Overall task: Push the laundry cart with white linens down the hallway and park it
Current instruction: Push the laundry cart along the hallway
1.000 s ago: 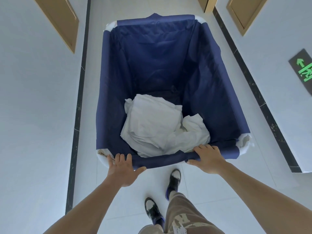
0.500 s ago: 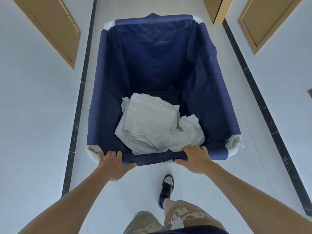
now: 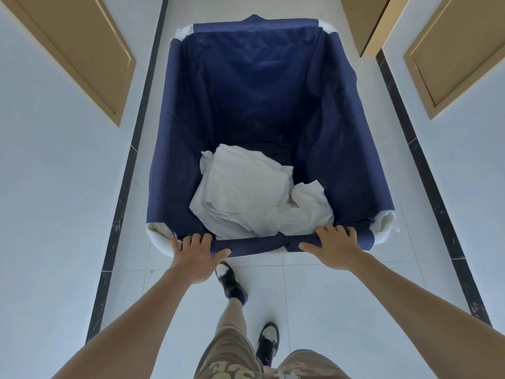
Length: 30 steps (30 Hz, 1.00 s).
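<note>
Hands grip the near rim of the laundry cart (image 3: 175,160): left hand (image 3: 195,255) and right hand (image 3: 334,247) each curl fingers over the blue edge. White linens (image 3: 254,198) lie heaped at the bottom (nearer the person). The cart stands mid-hallway between brown doors (image 3: 82,50) on white floor tiles (image 3: 314,296).

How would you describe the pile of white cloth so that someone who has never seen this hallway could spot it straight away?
Start with the large laundry cart lined in dark blue fabric, which stands in the middle of the narrow white hallway. Look down inside it, towards the near end where the two hands hold the rim. There lies the crumpled heap of white linens, the only pale thing against the blue lining.
</note>
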Tool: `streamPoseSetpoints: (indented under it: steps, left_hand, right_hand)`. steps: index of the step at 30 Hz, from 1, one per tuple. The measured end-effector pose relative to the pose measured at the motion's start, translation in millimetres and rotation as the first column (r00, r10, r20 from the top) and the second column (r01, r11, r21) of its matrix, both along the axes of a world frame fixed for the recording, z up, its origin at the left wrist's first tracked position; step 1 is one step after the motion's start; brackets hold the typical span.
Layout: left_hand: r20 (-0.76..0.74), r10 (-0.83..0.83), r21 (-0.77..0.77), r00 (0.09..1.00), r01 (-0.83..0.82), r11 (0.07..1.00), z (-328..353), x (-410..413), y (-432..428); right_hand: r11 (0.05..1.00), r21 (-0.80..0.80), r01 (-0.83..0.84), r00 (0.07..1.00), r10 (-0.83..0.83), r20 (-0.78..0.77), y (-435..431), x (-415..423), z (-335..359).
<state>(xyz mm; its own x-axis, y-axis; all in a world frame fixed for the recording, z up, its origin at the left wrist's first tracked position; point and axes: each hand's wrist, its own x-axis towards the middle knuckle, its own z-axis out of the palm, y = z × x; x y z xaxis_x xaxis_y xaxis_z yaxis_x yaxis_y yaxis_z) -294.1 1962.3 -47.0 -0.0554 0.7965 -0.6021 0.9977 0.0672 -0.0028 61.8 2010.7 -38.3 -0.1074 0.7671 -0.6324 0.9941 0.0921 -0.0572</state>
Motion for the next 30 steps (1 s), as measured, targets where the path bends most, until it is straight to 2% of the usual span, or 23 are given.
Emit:
streamPoseSetpoints:
  steps: [4, 9, 12, 30]
  left_hand:
    - [0.004, -0.012, -0.007, 1.0, 0.012, 1.0, 0, -5, 47]
    - [-0.013, -0.035, -0.021, 0.999, 0.034, 0.999, 1, -25, 114]
    - [-0.022, -0.039, -0.054, 0.999, 0.038, 0.998, 2, -36, 157]
    - [-0.057, -0.05, -0.036, 0.997, 0.048, 0.998, 3, -78, 403]
  right_hand:
    - [0.999, -0.046, 0.005, 0.999, -0.003, 0.04, 49, -10, 1]
    - [0.994, -0.055, 0.095, 0.991, -0.089, 0.098, 103, -33, 1]
    - [0.992, -0.045, 0.118, 0.989, -0.113, 0.092, 139, -46, 2]
    - [0.993, -0.013, 0.115, 0.991, -0.114, 0.076, 377, -89, -1]
